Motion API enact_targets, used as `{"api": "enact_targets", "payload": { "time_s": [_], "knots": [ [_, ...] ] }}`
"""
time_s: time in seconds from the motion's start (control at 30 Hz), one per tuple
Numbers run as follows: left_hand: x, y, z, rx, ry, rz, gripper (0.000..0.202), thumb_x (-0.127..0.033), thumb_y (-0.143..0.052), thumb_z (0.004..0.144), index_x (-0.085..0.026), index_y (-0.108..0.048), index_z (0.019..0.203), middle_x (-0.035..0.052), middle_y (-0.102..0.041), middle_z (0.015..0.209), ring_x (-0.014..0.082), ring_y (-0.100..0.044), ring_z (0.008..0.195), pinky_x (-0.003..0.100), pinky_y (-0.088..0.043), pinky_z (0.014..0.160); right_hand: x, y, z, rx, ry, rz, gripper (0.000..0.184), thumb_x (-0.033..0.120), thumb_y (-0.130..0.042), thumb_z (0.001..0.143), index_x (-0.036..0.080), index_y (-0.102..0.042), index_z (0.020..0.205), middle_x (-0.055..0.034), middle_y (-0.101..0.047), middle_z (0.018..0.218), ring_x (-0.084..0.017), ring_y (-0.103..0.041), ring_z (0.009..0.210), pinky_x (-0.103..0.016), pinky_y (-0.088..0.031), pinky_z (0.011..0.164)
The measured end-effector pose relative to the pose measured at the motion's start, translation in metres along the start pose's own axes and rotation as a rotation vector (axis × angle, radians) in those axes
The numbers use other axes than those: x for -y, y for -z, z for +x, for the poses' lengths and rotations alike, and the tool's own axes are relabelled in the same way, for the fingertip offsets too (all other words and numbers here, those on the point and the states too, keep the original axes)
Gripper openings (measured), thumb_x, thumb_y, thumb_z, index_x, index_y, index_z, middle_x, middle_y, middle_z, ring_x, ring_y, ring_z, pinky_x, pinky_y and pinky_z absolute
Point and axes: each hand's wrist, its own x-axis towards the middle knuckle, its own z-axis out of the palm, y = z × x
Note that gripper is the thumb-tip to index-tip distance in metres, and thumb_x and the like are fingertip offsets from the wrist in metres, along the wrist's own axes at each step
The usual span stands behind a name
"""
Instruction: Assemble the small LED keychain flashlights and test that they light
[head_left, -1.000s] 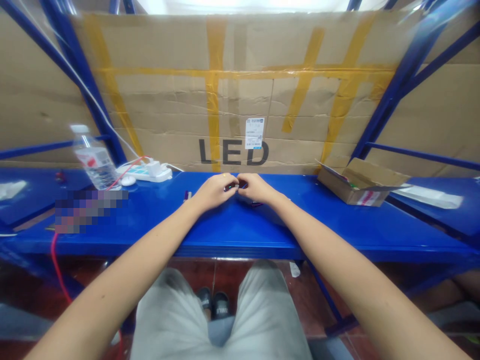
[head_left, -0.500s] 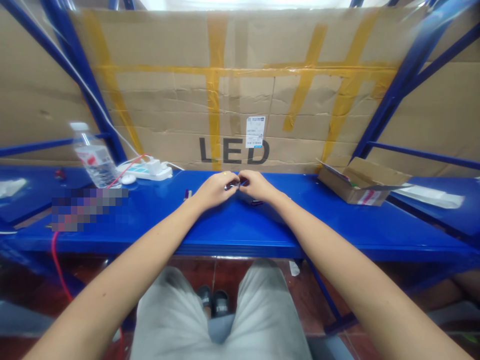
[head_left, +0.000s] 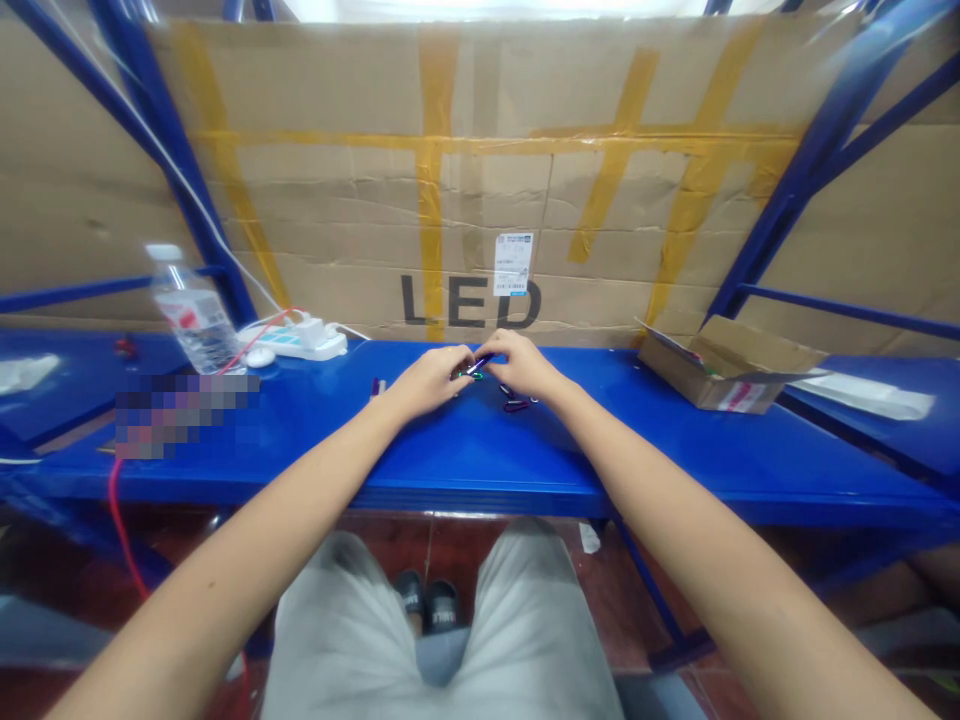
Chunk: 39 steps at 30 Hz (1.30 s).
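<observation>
One held purple piece [head_left: 481,363], partly hidden

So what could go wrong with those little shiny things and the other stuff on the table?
The small shiny piece at the fingertips of the left hand and right hand might slip and drop. The bottle stands near the white power strip, so a spill could wet it, though the cap looks on. And the red cord hanging over the front edge could get snagged.

Arms [head_left: 300,490] outstretched, left grip [head_left: 435,378] beside right grip [head_left: 519,362] — fingers [head_left: 501,341] curled
</observation>
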Motion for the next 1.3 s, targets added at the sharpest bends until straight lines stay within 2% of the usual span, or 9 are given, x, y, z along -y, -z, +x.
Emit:
{"api": "enact_targets", "payload": {
  "time_s": [0.17,0.37,0.47,0.57,0.67,0.8,0.97,1.3],
  "knots": [
    [0.001,-0.003,0.0,0.005,0.046,-0.105,0.016,-0.022,-0.061,0.088,-0.019,-0.056,0.103,0.0012,-0.066,0.084,0.0157,-0.063,0.073,0.027,-0.047,0.068,-0.006,0.002,0.001,0.021,-0.012,0.049,0.028,0.008,-0.062,0.081,0.022,-0.079,0.098,-0.0062,-0.06,0.087,-0.02,-0.055,0.087,-0.036,-0.044,0.084],
    [0.002,-0.007,0.0,-0.007,0.046,-0.088,0.015,-0.023,-0.062,0.088,-0.019,-0.055,0.101,0.0009,-0.065,0.081,0.0164,-0.063,0.073,0.027,-0.047,0.067,-0.002,0.008,0.002,0.076,0.009,0.109,0.029,0.007,-0.057,0.082,0.021,-0.078,0.096,-0.0055,-0.061,0.084,-0.02,-0.056,0.085,-0.035,-0.042,0.082],
    [0.001,-0.007,0.0,0.014,0.037,-0.053,0.017,-0.023,-0.063,0.088,-0.02,-0.055,0.103,0.0015,-0.066,0.082,0.0174,-0.064,0.074,0.028,-0.047,0.067,0.002,0.012,0.001,0.1,-0.054,0.274,0.024,0.009,-0.06,0.08,0.019,-0.073,0.097,-0.0032,-0.065,0.084,-0.018,-0.057,0.08,-0.034,-0.044,0.078],
    [-0.003,-0.008,-0.002,0.037,0.027,-0.013,0.018,-0.024,-0.063,0.089,-0.02,-0.054,0.105,0.0018,-0.066,0.082,0.0183,-0.064,0.074,0.028,-0.046,0.065,0.006,0.014,0.0,0.105,-0.169,0.486,0.015,0.015,-0.064,0.078,0.018,-0.065,0.092,0.0001,-0.063,0.074,-0.015,-0.055,0.069,-0.03,-0.043,0.067],
    [-0.01,-0.008,-0.003,0.017,-0.009,0.034,0.021,-0.026,-0.061,0.091,-0.019,-0.052,0.109,0.0025,-0.067,0.082,0.0191,-0.066,0.074,0.028,-0.048,0.065,0.007,0.015,0.0,0.092,-0.262,0.615,0.011,0.021,-0.068,0.077,0.017,-0.063,0.086,0.002,-0.058,0.064,-0.013,-0.051,0.06,-0.027,-0.04,0.059],
    [-0.017,-0.009,-0.003,-0.066,-0.123,0.127,0.029,-0.028,-0.06,0.093,-0.017,-0.05,0.118,0.0046,-0.069,0.086,0.019,-0.068,0.077,0.028,-0.051,0.07,0.008,0.012,0.001,0.084,-0.358,0.795,0.014,0.027,-0.071,0.076,0.016,-0.064,0.08,0.0025,-0.053,0.056,-0.012,-0.047,0.052,-0.026,-0.036,0.052],
    [-0.022,-0.011,-0.002,-0.114,-0.243,0.238,0.02,-0.028,-0.056,0.096,-0.015,-0.054,0.111,0.0074,-0.069,0.089,0.0203,-0.07,0.082,0.029,-0.053,0.073,0.013,0.01,0.001,0.096,-0.427,1.008,0.024,0.035,-0.078,0.072,0.016,-0.062,0.074,0.0035,-0.048,0.055,-0.009,-0.041,0.051,-0.024,-0.034,0.051],
    [-0.021,-0.009,-0.002,-0.129,-0.271,0.218,0.013,-0.027,-0.052,0.097,-0.016,-0.055,0.104,0.0078,-0.07,0.092,0.019,-0.069,0.085,0.029,-0.053,0.075,0.021,0.017,-0.001,0.085,-0.493,1.144,0.029,0.03,-0.081,0.07,0.017,-0.055,0.069,0.0035,-0.047,0.055,-0.009,-0.042,0.053,-0.024,-0.036,0.052]
  ]
}}
